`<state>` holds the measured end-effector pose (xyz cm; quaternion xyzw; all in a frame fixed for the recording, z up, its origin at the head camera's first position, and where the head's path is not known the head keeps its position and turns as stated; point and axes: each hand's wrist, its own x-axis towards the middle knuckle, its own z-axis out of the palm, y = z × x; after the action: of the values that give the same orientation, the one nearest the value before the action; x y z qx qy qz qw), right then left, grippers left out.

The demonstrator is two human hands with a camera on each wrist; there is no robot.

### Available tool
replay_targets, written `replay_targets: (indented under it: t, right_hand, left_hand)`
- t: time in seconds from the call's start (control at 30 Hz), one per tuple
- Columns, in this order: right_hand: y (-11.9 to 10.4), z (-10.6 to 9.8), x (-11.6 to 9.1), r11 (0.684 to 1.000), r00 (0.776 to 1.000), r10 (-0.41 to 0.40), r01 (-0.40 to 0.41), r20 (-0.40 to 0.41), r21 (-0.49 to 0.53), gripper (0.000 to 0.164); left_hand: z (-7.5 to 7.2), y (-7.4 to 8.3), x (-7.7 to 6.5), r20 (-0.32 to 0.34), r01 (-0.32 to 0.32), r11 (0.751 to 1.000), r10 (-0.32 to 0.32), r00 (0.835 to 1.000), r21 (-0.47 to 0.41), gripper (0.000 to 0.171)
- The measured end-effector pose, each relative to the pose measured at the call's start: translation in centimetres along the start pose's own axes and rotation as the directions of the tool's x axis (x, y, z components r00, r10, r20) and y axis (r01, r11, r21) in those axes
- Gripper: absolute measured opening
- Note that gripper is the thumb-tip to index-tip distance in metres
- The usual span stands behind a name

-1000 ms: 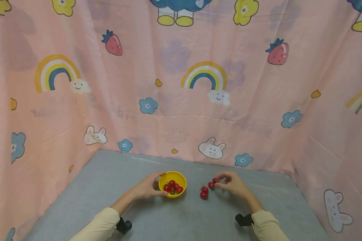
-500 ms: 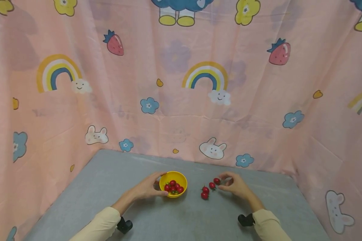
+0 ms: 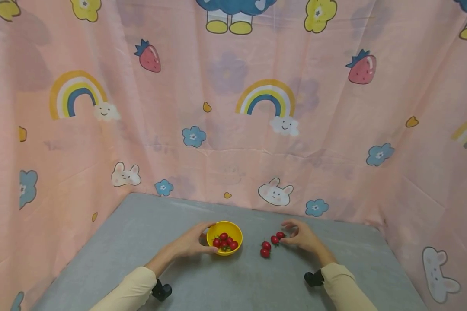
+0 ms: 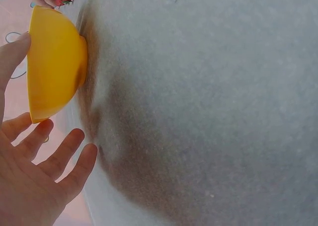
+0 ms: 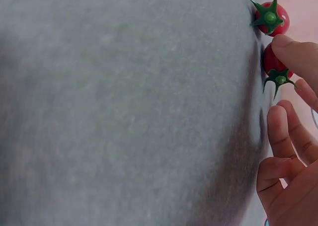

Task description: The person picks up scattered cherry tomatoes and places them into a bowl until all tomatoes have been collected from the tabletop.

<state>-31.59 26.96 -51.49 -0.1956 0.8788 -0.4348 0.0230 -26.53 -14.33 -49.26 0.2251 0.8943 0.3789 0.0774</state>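
A yellow bowl (image 3: 233, 252) stands on the grey table with several red cherry tomatoes (image 3: 224, 236) inside. My left hand (image 3: 190, 241) holds it at its left side, thumb on the near rim and fingers at the far rim; in the left wrist view the lower fingers spread free of it. To the right lie a few loose tomatoes, a near pair (image 3: 265, 253) and a far pair (image 3: 274, 239). Around the farthest tomato (image 5: 274, 62) my right hand (image 3: 302, 237) has thumb and fingers apart, the thumb overlapping it in the right wrist view, its green stem showing.
The grey table (image 3: 233, 285) ends at the back against a pink printed curtain (image 3: 218, 172), which also hangs at both sides. Each wrist wears a black camera mount, such as the left mount (image 3: 161, 291).
My right hand drew back slightly from the far tomatoes, then came in again toward the farthest one. My left hand keeps its hold on the bowl. The head view has shifted slightly.
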Motion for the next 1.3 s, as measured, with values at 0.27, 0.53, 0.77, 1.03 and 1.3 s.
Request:
replay_targets:
  t: [0.27, 0.53, 0.77, 1.03, 1.3]
  right_hand:
    - [0.3, -0.1, 0.4, 0.995, 0.996, -0.089, 0.089, 0.013, -0.052, 0.029]
    - [0.4, 0.1, 0.6, 0.992, 0.996, -0.090, 0.091, 0.018, -0.087, 0.018]
    - [0.5, 0.2, 0.6, 0.992, 0.998, -0.069, 0.069, 0.008, -0.107, 0.016]
    - [1.1, 0.2, 0.3, 0.994, 0.996, -0.076, 0.072, -0.040, -0.077, 0.014]
    - [1.2, -0.4, -0.7, 0.993, 0.990, -0.110, 0.107, -0.088, -0.046, 0.014]
  left_hand:
    - [0.0, 0.1, 0.0, 0.003, 0.013, 1.000, -0.013, 1.000, -0.006, 0.085]
    - [0.0, 0.0, 0.0, 0.001, 0.008, 1.000, -0.008, 1.000, -0.010, 0.085]
    - [0.0, 0.0, -0.1, 0.007, 0.012, 1.000, -0.011, 1.000, -0.013, 0.086]
    - [0.1, -0.2, 0.0, 0.008, 0.009, 1.000, -0.009, 1.000, -0.017, 0.084]
    - [0.1, 0.0, -0.2, 0.002, 0.004, 1.000, -0.004, 1.000, -0.023, 0.084]
